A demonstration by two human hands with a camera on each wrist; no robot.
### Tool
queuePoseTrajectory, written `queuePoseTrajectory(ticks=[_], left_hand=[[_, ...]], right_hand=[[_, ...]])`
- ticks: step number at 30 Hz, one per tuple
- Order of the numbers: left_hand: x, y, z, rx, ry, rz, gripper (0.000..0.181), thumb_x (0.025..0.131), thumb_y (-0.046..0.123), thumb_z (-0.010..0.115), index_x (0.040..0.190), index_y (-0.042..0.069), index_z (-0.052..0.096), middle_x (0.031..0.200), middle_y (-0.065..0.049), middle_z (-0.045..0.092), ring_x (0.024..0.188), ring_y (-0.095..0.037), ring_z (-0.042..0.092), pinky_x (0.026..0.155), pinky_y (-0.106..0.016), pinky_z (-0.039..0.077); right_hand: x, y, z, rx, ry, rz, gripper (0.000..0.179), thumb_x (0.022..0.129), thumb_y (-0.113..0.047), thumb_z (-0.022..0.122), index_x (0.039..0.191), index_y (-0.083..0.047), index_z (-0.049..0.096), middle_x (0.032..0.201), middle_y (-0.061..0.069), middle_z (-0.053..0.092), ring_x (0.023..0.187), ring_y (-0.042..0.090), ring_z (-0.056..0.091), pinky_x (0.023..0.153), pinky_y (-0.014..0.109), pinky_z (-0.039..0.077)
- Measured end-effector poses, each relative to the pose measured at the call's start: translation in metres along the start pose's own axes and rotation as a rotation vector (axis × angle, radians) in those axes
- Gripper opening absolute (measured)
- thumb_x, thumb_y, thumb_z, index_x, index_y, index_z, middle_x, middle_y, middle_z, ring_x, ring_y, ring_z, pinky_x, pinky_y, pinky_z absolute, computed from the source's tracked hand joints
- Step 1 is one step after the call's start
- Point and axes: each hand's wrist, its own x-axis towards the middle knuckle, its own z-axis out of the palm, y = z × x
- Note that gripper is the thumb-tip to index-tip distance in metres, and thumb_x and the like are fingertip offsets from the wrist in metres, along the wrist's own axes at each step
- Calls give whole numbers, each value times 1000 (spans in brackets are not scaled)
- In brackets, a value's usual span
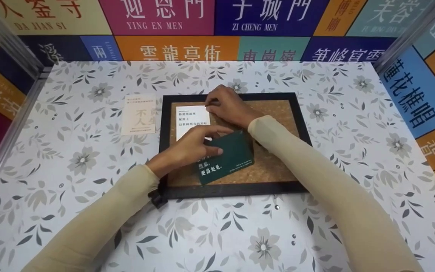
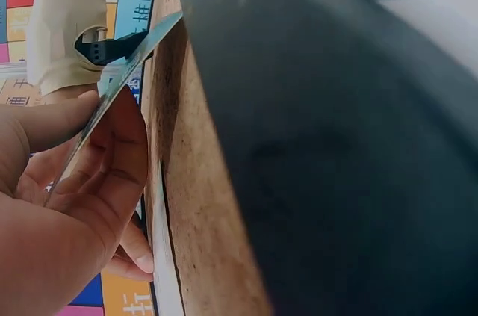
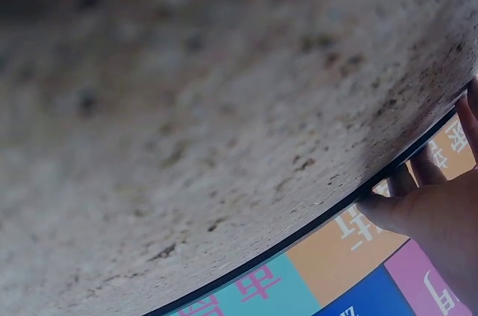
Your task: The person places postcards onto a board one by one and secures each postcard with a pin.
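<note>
A green card with white lettering is pinched between the thumb and fingers of my left hand, tilted above the corkboard. The left wrist view shows the card edge-on, with the thumb on one side and curled fingers on the other. A white card with dark print lies on the board's upper left part, its lower portion hidden by my left hand. My right hand has bent fingers at that card's upper right corner. Whether anything small sits between those fingertips cannot be seen.
The board has a black frame and lies on a table with a floral cover. A pale cream card with printed characters lies just left of the frame. Colourful lettered panels stand behind and beside the table.
</note>
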Motion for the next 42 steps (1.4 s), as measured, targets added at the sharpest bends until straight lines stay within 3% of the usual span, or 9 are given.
queuePoseTrajectory(ticks=[6,9,14,20,24,27,31,42], left_hand=[[9,1,0,12,-48,9,56,98,-2,76,152,12,68,118,-13,76,105,-24,72,90,-36,58],[12,2,0,59,-70,12,56,99,0,77,153,12,67,117,-13,76,102,-23,72,90,-37,58],[13,7,1,236,-102,72,55,102,3,77,155,11,65,120,-11,78,100,-22,75,91,-39,59],[16,11,10,480,-118,208,55,103,-1,73,156,10,63,149,-9,68,131,-23,65,111,-42,51],[15,13,16,594,-100,254,58,101,-2,74,157,14,63,147,-14,65,132,-28,60,112,-47,50],[12,14,20,675,-80,236,59,102,2,75,158,19,63,136,-16,64,121,-30,60,99,-52,55],[9,17,26,770,-75,224,57,105,8,74,159,21,61,131,-16,63,118,-33,62,89,-57,57],[8,22,34,856,-69,185,40,108,13,70,149,11,69,135,-16,64,126,-37,56,91,-58,58]], right_hand=[[0,2,0,11,7,-14,14,108,-7,71,113,-1,82,117,18,69,117,32,60,108,41,50],[0,2,0,12,7,-12,14,108,-8,71,113,-1,82,116,18,69,117,32,60,108,42,49],[0,2,0,17,3,-13,15,108,-8,70,114,-1,82,117,19,68,116,33,60,109,42,49],[0,2,-2,14,-6,-12,17,109,-10,70,116,-1,82,120,19,68,119,33,60,110,40,48],[0,1,-2,12,-12,-10,17,110,-11,69,117,-1,81,120,19,67,120,34,59,110,38,46],[0,1,-2,18,-14,-7,17,110,-11,69,117,-1,81,120,20,66,119,34,59,110,37,46],[-1,1,-3,8,-13,8,17,110,-11,69,117,-3,81,120,18,66,119,33,59,109,36,46],[-1,0,-2,7,-16,14,17,110,-13,69,117,-4,82,122,16,67,122,31,58,110,37,45]])
